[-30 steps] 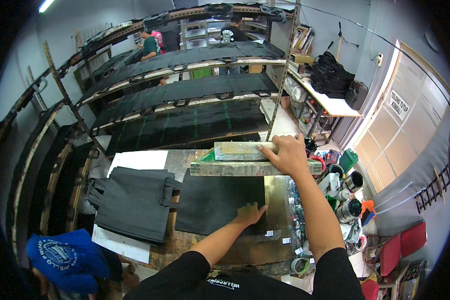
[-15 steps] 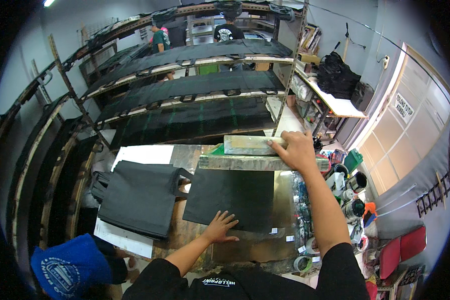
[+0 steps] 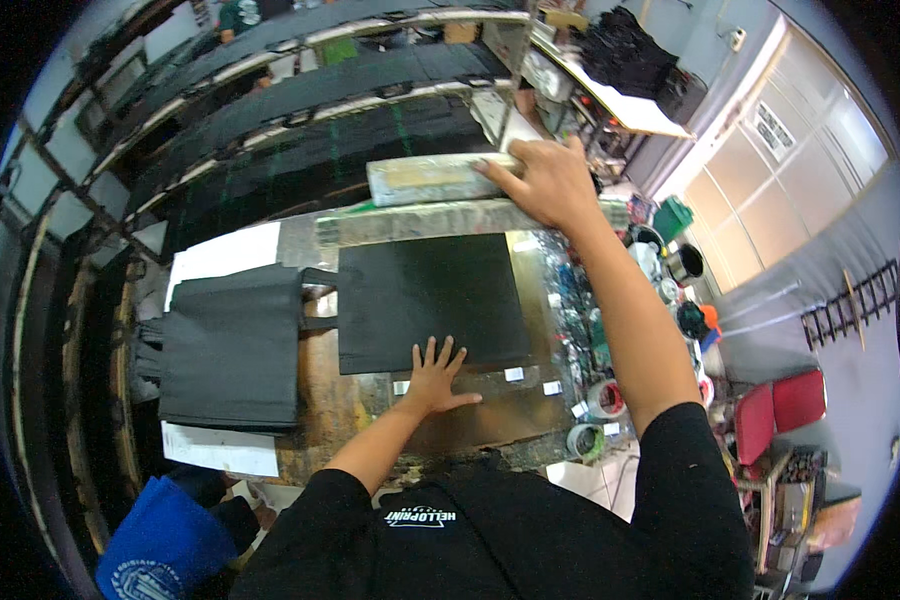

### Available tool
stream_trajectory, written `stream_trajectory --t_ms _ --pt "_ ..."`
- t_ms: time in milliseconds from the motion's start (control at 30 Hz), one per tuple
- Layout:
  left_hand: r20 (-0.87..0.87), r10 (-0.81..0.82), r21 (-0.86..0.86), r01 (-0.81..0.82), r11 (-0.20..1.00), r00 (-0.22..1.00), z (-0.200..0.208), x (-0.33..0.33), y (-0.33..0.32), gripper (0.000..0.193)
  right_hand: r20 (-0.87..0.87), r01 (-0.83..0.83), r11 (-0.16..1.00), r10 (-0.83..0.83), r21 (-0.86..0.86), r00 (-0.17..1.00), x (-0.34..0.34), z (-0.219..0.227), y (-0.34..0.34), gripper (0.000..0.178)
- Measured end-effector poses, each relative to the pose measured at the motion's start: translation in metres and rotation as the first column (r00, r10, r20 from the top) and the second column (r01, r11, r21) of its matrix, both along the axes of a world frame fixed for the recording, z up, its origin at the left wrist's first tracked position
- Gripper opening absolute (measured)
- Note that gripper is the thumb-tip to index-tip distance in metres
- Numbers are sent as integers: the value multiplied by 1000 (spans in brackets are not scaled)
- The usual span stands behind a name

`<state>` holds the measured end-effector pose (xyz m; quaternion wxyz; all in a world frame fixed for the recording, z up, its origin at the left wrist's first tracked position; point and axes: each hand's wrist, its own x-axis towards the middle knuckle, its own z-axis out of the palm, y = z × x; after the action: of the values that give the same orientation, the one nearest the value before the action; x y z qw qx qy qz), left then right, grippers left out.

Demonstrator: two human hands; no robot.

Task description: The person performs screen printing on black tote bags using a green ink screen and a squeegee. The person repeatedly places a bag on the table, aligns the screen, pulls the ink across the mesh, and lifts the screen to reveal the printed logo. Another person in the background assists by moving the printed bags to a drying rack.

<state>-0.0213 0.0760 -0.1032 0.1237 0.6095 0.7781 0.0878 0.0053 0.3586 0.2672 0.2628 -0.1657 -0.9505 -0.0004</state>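
My right hand (image 3: 552,185) is closed at the right end of a pale squeegee (image 3: 425,180), thumb along its near side. The squeegee lies against a worn wooden screen-printing frame (image 3: 400,224), seen edge-on above the table. Under that edge, a flat black fabric bag (image 3: 425,300) lies on the worktable (image 3: 470,425). At the bag's near edge my left hand (image 3: 433,385) rests open, its fingers spread and fingertips on the cloth. Immediately left stands a stack of black fabric bags (image 3: 232,345), handles sticking out at its sides, over white sheets (image 3: 220,450).
Paint cans and tape rolls (image 3: 585,440) crowd the table's right side. Shelves (image 3: 300,140) with black bags stand beyond and along the left. A person in a blue shirt (image 3: 170,540) is at the lower left; red chairs (image 3: 770,415) are at right.
The view has tilted downward and turned. My left hand has shifted from the bag's left corner toward the middle of its near edge. My right hand keeps its grip at the squeegee.
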Motion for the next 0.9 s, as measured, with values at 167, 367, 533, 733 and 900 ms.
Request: stream_trajectory --t_ms 167,367,533,733,900 --pt "25 -8 77 6 997 1000 -3 27 31 123 -48 -16 1000 15 -11 999 -1 -2 6 71" --pt "24 8 142 -11 990 1000 -13 51 43 121 -84 -23 1000 24 12 996 -6 -3 6 71" --pt "69 31 92 -38 995 997 -2 61 49 120 -84 -21 999 24 36 996 -8 -4 9 70" --pt "73 -7 84 1 996 997 -2 65 39 121 -74 -27 999 29 33 997 -6 -3 7 72" --pt "83 -18 89 11 996 996 -3 73 26 122 -15 0 1000 0 1 1000 -6 0 4 73"
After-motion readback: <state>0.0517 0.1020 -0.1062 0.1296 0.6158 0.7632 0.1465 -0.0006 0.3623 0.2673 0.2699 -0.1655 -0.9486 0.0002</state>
